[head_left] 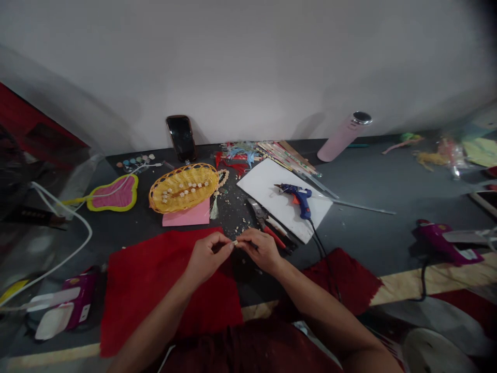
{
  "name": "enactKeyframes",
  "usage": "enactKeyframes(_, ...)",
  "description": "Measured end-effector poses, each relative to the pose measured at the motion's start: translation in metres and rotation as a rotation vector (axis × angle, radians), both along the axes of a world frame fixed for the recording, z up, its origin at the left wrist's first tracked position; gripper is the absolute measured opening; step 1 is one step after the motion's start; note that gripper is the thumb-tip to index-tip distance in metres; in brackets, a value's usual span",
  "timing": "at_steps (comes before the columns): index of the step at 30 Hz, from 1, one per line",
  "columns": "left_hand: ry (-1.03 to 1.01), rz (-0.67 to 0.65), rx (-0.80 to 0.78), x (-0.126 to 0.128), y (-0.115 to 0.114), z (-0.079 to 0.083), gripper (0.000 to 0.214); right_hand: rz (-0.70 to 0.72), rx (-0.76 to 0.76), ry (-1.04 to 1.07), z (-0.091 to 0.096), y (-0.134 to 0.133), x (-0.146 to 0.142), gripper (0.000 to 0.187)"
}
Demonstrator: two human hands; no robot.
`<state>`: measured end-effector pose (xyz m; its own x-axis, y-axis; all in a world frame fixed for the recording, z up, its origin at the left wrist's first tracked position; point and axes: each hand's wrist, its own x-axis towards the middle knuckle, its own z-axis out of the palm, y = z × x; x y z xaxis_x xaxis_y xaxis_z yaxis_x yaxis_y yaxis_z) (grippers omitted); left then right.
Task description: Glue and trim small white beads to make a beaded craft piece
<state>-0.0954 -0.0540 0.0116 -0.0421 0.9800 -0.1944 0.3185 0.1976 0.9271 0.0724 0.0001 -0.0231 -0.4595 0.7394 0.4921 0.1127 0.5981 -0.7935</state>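
My left hand (209, 256) and my right hand (262, 249) meet over the dark table, fingertips pinched on one small pale piece (235, 243). It is too small to tell its kind. Beneath my left wrist spreads a red cloth (143, 274). Just past my right hand lie red-handled pliers (267, 223), partly hidden by the fingers. Small pale bits (233, 212) are scattered beyond my fingertips. A yellow wicker basket (184, 181) holds several small whitish pieces. On a white sheet (260, 178) rests a blue glue gun (297, 197).
Against the wall lean a phone (181, 137) and a pink bottle (341, 137). Tassels (240, 153) and glue sticks (287, 158) lie at the back. Purple power strips (79, 298) sit at both sides. The glue gun's black cord (318, 238) runs near my right forearm.
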Motion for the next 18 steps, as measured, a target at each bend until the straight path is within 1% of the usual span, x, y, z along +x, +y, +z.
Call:
enactKeyframes(5,-0.021,-0.001,-0.009,0.0,0.0,-0.001,0.018,0.005,-0.009,-0.022,0.001,0.0,0.0,0.008)
enactKeyframes(12,0.02,0.001,0.014,-0.001,0.0,-0.002,0.017,0.018,-0.005,-0.029,0.001,0.0,0.001,0.008)
enactKeyframes(18,-0.039,0.028,0.001,-0.001,0.001,-0.012,0.018,0.034,-0.036,-0.078,0.0,0.0,0.0,0.009)
